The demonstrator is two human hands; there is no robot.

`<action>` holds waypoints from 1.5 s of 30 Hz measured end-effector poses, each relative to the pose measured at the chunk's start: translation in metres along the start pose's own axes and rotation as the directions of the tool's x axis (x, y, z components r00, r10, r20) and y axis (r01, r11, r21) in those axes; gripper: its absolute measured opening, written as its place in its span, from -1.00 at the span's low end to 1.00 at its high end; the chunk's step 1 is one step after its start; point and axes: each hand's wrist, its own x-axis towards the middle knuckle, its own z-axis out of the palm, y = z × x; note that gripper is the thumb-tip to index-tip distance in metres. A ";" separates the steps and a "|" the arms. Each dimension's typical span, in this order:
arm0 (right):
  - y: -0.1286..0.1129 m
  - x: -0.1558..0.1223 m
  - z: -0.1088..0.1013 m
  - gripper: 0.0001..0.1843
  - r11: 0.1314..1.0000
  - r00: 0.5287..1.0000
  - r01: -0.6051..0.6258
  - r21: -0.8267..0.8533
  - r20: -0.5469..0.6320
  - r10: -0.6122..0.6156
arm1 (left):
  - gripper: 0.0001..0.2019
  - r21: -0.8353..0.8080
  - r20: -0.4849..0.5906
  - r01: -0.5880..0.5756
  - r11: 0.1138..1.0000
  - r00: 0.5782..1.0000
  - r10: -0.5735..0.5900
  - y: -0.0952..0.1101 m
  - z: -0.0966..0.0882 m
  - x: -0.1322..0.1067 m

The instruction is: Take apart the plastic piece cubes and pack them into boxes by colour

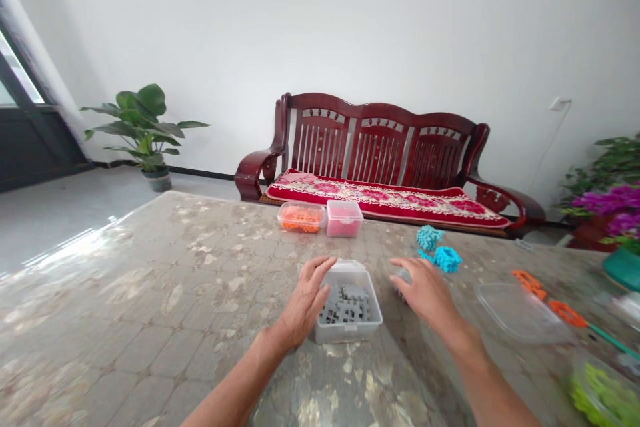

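Note:
A clear plastic box (pixel 349 332) stands in front of me with its lid tilted back at the far side. Inside lie several grey interlocking plastic pieces (pixel 350 307). At the box's left wall is my left hand (pixel 311 293), its fingers stretched apart and its thumb by the rim. To the right of the box, my right hand (pixel 425 287) curls from above around a grey toy-block piece (pixel 403 275). Fingers and thumb hide most of that piece, so its full shape does not show. Beyond this hand are a light-blue block cluster (pixel 429 237) and a brighter blue one (pixel 447 259).
Lidded boxes of orange pieces (pixel 301 218) and pink pieces (pixel 345 219) stand at the table's far edge. To the right lie a clear lid (pixel 523 312), orange rings (pixel 567 313) on a green stick, and a tub of yellow-green pieces (pixel 605 393). A wooden bench (pixel 377 140) is behind.

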 end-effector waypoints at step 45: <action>-0.032 -0.003 0.003 -0.75 0.992 0.998 0.061 0.109 -0.016 -0.060 | -0.45 -0.101 -0.023 0.032 0.994 0.999 -0.035 -0.001 0.003 -0.005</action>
